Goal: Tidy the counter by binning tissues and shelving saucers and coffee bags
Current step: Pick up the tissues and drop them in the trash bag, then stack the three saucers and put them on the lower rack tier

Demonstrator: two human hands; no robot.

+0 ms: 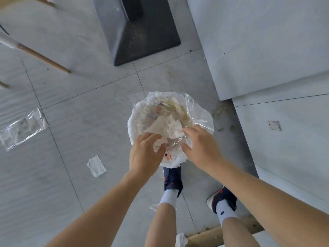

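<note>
A small bin lined with a clear plastic bag (pixel 199 113) stands on the floor straight below me, holding crumpled white tissues (pixel 167 126) and other rubbish. My left hand (pixel 146 150) hovers over the bin's near left rim with its fingers curled and apart, holding nothing. My right hand (pixel 201 143) is over the near right rim, fingers spread, touching or just above the bag's plastic. No saucers or coffee bags are in view.
A loose tissue (pixel 96 165) lies on the tiled floor left of the bin, and an empty clear packet (pixel 23 129) farther left. A black table base (pixel 140 29) stands beyond. A grey cabinet (pixel 267 50) runs along the right. My feet are just behind the bin.
</note>
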